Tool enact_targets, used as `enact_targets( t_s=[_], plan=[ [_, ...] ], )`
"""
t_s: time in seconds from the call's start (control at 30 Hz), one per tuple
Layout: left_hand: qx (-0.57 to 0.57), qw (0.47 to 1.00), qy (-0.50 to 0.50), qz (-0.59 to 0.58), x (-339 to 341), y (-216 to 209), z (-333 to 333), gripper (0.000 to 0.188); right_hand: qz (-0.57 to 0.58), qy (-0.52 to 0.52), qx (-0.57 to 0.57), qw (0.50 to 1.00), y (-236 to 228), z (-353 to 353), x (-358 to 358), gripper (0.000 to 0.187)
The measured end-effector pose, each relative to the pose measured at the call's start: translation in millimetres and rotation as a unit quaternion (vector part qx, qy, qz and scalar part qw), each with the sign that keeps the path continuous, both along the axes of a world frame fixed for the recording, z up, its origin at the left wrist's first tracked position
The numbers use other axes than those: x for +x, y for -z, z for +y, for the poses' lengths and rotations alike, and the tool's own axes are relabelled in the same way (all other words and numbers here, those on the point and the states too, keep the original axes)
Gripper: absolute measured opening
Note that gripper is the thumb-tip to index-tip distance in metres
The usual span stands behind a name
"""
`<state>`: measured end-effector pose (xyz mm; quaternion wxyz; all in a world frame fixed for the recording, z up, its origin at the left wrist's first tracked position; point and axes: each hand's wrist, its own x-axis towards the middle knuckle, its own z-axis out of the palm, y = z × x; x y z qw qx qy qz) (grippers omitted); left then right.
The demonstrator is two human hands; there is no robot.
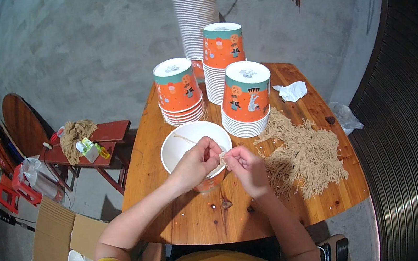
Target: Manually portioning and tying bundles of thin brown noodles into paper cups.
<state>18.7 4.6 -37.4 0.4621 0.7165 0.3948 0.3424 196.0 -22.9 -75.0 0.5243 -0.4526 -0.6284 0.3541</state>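
Observation:
An upright paper bowl (189, 139), white inside and orange outside, stands on the round wooden table (189, 223) in front of me. My left hand (196, 164) rests over the bowl's near rim, fingers pinched on a thin tan string (184, 138) that runs across the bowl's inside. My right hand (248, 167) is just right of the bowl, pinching the same string where the two hands meet. A loose heap of tan strings (304, 155) lies on the table to the right of my right hand.
Three stacks of upside-down orange paper bowls (247, 99) stand behind the open bowl, with a tall white stack (196, 18) at the far edge. A crumpled white tissue (292, 91) lies at right. A red stool (97, 145) with strings and an open cardboard box (58, 245) sit at left.

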Motion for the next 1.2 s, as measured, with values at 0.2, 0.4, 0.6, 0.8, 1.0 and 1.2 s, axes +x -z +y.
enact_targets(
  t_s=[0.2, 0.4, 0.6, 0.8, 1.0, 1.2],
  plan=[
    [-0.006, 0.999, -0.025, 0.027, -1.5, 0.3, 0.8, 0.012, 0.026, -0.019, -0.022, 0.999, 4.2, -0.5, 2.0, 0.014],
    [0.049, 0.994, -0.060, 0.080, -1.4, -20.2, -15.4, 0.014, 0.023, -0.026, -0.028, 0.999, 5.3, 0.3, 2.1, 0.014],
    [0.278, 0.948, -0.035, 0.150, -1.8, -21.5, -42.4, 0.020, -0.010, 0.000, 0.001, 1.000, 0.4, -1.6, 0.5, 0.014],
    [0.338, 0.918, -0.055, 0.199, 1.7, -12.9, -43.9, 0.019, 0.009, -0.008, 0.000, 1.000, 6.7, 1.0, -0.2, 0.014],
    [0.307, 0.925, -0.081, 0.207, 3.9, -16.1, -41.4, 0.012, 0.029, -0.016, -0.016, 0.999, 8.3, 1.6, -0.4, 0.014],
    [0.262, 0.946, -0.117, 0.150, 2.4, -14.7, -36.6, 0.009, 0.019, -0.026, -0.023, 0.999, 5.5, -1.2, -1.6, 0.015]
  ],
)
